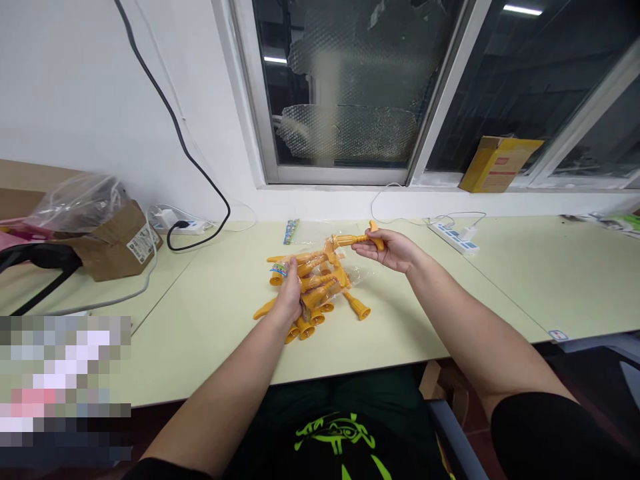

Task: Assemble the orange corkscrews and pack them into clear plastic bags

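My right hand (393,249) is closed on the curved end of an orange plastic toy (350,240) with a ridged shaft, held just above the table. My left hand (289,293) grips a clear plastic bag (327,293) of similar orange toys, its fingers partly hidden behind the thumb. Several flared, cup-shaped ends (306,330) stick out below the left hand. One loose-looking cup-ended piece (358,307) points toward me on the right. A colourful printed label (279,269) shows beside my left thumb. Overlapping pieces and shiny film hide which toys are bagged.
A clear bag with a printed header (291,231) lies behind the pile on the pale table (220,333). Power strips (454,237) and cables run along the wall. An open cardboard box (113,243) stands at left; a yellow box (500,164) leans against the window.
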`<state>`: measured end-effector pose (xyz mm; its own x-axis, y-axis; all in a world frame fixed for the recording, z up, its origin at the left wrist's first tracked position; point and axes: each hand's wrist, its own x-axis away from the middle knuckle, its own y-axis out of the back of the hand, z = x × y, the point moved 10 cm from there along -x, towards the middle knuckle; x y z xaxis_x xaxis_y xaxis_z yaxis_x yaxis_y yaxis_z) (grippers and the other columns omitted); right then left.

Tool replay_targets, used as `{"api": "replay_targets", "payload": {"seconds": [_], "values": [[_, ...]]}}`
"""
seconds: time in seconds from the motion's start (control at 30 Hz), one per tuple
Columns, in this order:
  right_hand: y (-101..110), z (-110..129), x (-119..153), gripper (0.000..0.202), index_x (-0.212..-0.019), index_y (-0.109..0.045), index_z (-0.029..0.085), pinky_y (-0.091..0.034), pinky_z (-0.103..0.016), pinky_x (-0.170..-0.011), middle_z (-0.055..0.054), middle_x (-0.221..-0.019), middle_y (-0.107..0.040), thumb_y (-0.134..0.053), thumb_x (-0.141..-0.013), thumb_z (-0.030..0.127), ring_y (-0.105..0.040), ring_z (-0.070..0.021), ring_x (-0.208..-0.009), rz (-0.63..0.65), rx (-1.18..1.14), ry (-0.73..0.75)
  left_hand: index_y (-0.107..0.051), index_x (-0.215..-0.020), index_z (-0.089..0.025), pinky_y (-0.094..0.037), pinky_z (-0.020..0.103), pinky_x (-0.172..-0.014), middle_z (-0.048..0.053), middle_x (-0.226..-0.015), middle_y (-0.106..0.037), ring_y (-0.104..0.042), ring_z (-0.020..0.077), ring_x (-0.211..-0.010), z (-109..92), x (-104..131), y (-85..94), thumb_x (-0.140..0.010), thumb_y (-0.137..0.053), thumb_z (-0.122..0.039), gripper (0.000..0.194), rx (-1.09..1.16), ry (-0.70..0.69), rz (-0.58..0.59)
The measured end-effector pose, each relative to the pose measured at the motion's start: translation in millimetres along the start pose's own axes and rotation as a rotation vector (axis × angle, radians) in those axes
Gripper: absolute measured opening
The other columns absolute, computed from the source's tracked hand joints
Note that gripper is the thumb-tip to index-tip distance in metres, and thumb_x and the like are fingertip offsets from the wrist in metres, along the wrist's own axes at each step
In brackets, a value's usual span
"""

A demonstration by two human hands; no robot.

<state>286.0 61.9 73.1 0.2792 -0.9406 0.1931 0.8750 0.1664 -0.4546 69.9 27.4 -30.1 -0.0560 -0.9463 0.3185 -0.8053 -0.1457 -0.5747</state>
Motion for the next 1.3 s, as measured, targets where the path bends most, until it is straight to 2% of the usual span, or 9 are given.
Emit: {"api": "replay_targets", "payload": {"seconds": [0.33, 0.5, 0.67, 0.77, 0.9, 1.0, 1.1, 1.2, 1.3], "values": [[-9, -16, -2, 0.012, -0.107, -0.065, 0.013, -0.066, -0.031, -0.086, -0.015, -0.098, -0.078, -0.06, -0.096, 0.012, -0.08, -0.0198, -0.089, 0.049, 0.129, 0.033, -0.068, -0.128, -0.018, -0.064, 0.049, -0.084, 0.019, -0.118, -0.075, -0.076, 0.0336, -0.103, 0, 4, -18.4, -0.099, -0.048, -0.064, 0.058, -0.021, -0.016, 0.167], [-10, -8, -1, 0.043, -0.126, -0.067, 0.023, -0.064, -0.031, -0.082, -0.003, -0.094, -0.077, -0.073, -0.084, 0.013, -0.075, -0.0137, -0.08, 0.144, 0.323, 0.15, -0.066, -0.133, -0.018, -0.064, 0.049, -0.083, 0.019, -0.12, -0.074, -0.076, 0.0335, -0.101, -2, 4, -15.4, -0.099, -0.046, -0.067, 0.063, -0.043, -0.024, 0.14], [-1, 8, 0, 0.04, -0.118, -0.071, 0.019, -0.06, -0.026, -0.069, -0.002, -0.084, -0.076, -0.075, -0.079, 0.016, -0.07, -0.0126, -0.069, 0.122, 0.583, 0.321, -0.061, -0.14, -0.02, -0.064, 0.051, -0.081, 0.02, -0.118, -0.075, -0.076, 0.0355, -0.103, 2, 5, -11.2, -0.097, -0.047, -0.07, 0.068, -0.047, 0.007, 0.106], [4, 2, -5, 0.037, -0.115, -0.069, 0.017, -0.058, -0.025, -0.059, -0.006, -0.085, -0.078, -0.073, -0.079, 0.019, -0.066, -0.0114, -0.055, 0.106, 0.519, 0.221, -0.06, -0.141, -0.022, -0.064, 0.049, -0.082, 0.019, -0.117, -0.076, -0.075, 0.0361, -0.105, 3, 4, -7.4, -0.096, -0.05, -0.069, 0.066, -0.016, 0.002, 0.082], [-1, -18, -11, 0.031, -0.109, -0.068, 0.015, -0.053, -0.022, -0.049, -0.007, -0.079, -0.077, -0.072, -0.08, 0.022, -0.061, -0.0104, -0.047, 0.176, 0.42, 0.031, -0.059, -0.142, -0.025, -0.065, 0.045, -0.083, 0.016, -0.117, -0.076, -0.074, 0.0351, -0.109, 4, 3, -2.3, -0.097, -0.049, -0.067, 0.063, 0.002, -0.001, 0.066], [-6, -21, -14, 0.027, -0.105, -0.067, 0.016, -0.056, -0.023, -0.055, -0.006, -0.078, -0.076, -0.074, -0.082, 0.026, -0.065, -0.0116, -0.053, 0.209, 0.349, 0.045, -0.059, -0.142, -0.024, -0.065, 0.043, -0.084, 0.015, -0.115, -0.077, -0.074, 0.0341, -0.109, 3, 2, 0.8, -0.098, -0.049, -0.066, 0.062, 0.007, -0.014, 0.06], [-9, -15, -14, 0.025, -0.099, -0.066, 0.018, -0.061, -0.029, -0.076, -0.005, -0.084, -0.076, -0.078, -0.082, 0.032, -0.073, -0.0148, -0.074, 0.21, 0.321, 0.175, -0.059, -0.142, -0.023, -0.065, 0.044, -0.084, 0.015, -0.113, -0.077, -0.075, 0.0335, -0.108, 2, 1, 1.5, -0.099, -0.047, -0.067, 0.063, 0.001, -0.021, 0.059], [-11, -7, -11, 0.027, -0.097, -0.065, 0.022, -0.057, -0.033, -0.096, -0.001, -0.089, -0.075, -0.081, -0.081, 0.036, -0.074, -0.0148, -0.091, 0.207, 0.295, 0.317, -0.059, -0.141, -0.022, -0.064, 0.047, -0.084, 0.015, -0.113, -0.077, -0.075, 0.0337, -0.106, 4, 0, 2.6, -0.097, -0.045, -0.071, 0.067, -0.012, -0.006, 0.044], [-8, -13, -12, 0.034, -0.101, -0.06, 0.025, -0.058, -0.037, -0.095, 0.0, -0.091, -0.075, -0.082, -0.081, 0.041, -0.074, -0.0172, -0.097, 0.195, 0.232, 0.311, -0.059, -0.141, -0.023, -0.064, 0.048, -0.086, 0.015, -0.116, -0.077, -0.075, 0.0336, -0.108, 5, -2, 2.8, -0.096, -0.044, -0.073, 0.069, -0.032, -0.012, 0.053]]}}
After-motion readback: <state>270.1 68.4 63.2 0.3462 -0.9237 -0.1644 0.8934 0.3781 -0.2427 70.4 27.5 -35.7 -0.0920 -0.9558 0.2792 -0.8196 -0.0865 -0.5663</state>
